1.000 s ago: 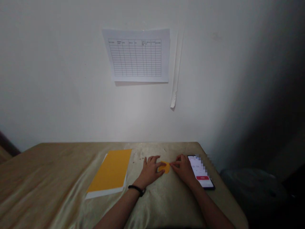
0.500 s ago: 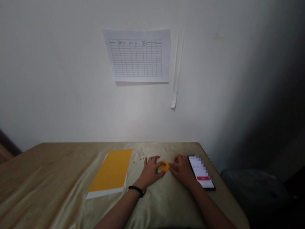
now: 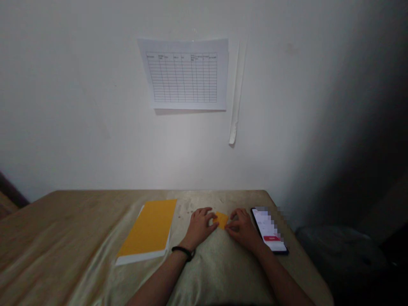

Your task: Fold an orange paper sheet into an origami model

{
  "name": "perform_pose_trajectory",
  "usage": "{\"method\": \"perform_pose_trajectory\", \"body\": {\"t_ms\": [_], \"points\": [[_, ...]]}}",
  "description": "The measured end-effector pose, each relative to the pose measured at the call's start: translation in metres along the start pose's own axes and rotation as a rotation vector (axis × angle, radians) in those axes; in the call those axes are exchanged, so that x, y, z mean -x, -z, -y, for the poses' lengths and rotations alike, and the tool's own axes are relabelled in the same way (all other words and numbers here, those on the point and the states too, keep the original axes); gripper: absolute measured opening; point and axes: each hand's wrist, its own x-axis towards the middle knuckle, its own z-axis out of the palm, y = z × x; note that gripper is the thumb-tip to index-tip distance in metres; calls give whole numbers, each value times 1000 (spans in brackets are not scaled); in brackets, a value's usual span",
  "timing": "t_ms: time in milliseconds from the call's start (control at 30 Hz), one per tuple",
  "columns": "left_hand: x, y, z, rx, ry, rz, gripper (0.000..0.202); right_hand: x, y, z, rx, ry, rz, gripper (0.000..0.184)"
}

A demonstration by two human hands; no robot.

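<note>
A small folded piece of orange paper (image 3: 222,219) lies on the cloth-covered table (image 3: 79,221) between my two hands. My left hand (image 3: 200,226), with a dark band on its wrist, has its fingers curled and pinches the paper's left edge. On the paper's right edge my right hand (image 3: 242,225) pinches with thumb and fingertips. Both hands rest low on the table, close together.
A stack of orange sheets on white paper (image 3: 149,229) lies left of my hands. A phone (image 3: 269,231) with a lit screen lies right of my right hand, near the table's right edge. A printed grid sheet (image 3: 185,74) hangs on the wall.
The orange paper has gone from a rounded shape to a smaller, squarer fold and shifted slightly up. Both hands have closed in on it and stay in place.
</note>
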Motion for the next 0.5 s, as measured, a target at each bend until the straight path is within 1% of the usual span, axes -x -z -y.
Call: {"method": "perform_pose_trajectory", "body": {"t_ms": [133,200,367,500], "points": [[0,-1,1,-35,52,18,27,-3,-1,-6,-80,-122,-55,14],[1,0,1,-43,74,25,28,-3,-1,-8,-109,-153,-51,14],[2,2,-1,-51,99,42,28,0,-1,-5,-128,-101,50,7],[2,2,-3,-59,103,48,28,1,-2,-2,-88,-95,62,8]]}}
